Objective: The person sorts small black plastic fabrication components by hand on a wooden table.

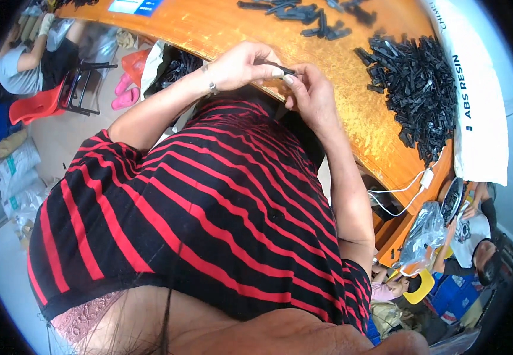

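Note:
Between my two hands is a small, narrow black plastic piece [281,68], held just over the table's near edge. My left hand [243,66] pinches one end of it between thumb and fingers. The other end sits in the closed thumb and fingers of my right hand [314,96]. Fingers partly cover the piece, so its full shape cannot be made out. To the right of my hands, a large heap of similar black plastic pieces [416,89] lies on the orange-brown wooden table [351,89]. A looser group of black pieces [321,25] is spread farther back.
A white printed sack [482,100] borders the heap. A white cable with a connector [426,178] hangs at the table's right edge. Left of the table stands an open bag of black pieces [179,68], near pink slippers [125,97]. A person [20,70] sits by a red chair [39,106].

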`<state>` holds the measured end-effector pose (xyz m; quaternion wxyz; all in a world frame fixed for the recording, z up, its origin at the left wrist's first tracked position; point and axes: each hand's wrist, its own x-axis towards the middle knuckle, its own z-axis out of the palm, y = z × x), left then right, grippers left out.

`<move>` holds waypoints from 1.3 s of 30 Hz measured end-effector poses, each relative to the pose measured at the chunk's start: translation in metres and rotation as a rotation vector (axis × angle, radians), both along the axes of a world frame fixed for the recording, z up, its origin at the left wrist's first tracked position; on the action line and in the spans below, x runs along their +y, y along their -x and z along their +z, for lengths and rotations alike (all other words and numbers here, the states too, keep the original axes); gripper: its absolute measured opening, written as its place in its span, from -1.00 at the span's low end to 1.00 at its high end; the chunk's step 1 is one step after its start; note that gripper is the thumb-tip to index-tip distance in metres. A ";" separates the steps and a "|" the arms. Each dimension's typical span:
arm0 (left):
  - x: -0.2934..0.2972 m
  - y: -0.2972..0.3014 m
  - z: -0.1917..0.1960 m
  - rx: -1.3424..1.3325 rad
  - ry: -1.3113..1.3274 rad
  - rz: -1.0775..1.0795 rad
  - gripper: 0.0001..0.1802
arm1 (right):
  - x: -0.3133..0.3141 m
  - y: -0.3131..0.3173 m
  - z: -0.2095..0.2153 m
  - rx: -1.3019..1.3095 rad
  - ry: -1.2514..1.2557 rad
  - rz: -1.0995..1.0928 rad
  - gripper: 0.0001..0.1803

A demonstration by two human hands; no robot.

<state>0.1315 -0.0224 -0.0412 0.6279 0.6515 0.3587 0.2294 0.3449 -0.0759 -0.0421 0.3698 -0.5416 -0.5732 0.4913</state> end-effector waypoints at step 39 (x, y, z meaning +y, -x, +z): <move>0.060 0.034 0.014 0.520 -0.850 0.128 -0.76 | 0.021 -0.140 -0.015 -1.078 -0.106 -0.478 -0.72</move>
